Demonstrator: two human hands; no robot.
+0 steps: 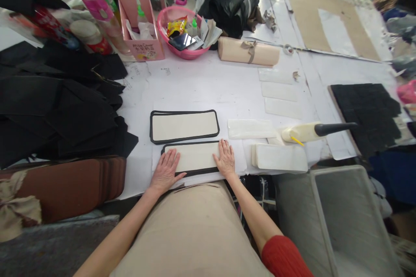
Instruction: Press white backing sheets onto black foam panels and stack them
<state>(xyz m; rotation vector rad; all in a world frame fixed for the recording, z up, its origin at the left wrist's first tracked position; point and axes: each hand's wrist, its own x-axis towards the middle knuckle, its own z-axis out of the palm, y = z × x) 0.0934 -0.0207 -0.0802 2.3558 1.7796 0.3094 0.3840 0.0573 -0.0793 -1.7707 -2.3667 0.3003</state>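
Observation:
A cream rectangular panel with a black border (195, 157) lies on the white-covered table close to my body. My left hand (167, 169) rests flat on its left end, thumb stretched along the lower edge. On the right end lies my right hand (225, 159), palm down with fingers extended. Just beyond sits a small stack of similar black-edged panels (185, 125). To the right are a pile of white translucent sheets (281, 157) and a single translucent strip (250, 129). A cream bottle with a black handle (300, 133) and a yellow tip lies nearby.
Black cut pieces (58, 104) heap at the left, above stacked brown panels (65, 188). A pink box (144, 49), a pink basket (186, 54) and a beige roll (248, 51) stand at the back. Black sheets (367, 117) lie right; a grey bin (320, 216) stands below.

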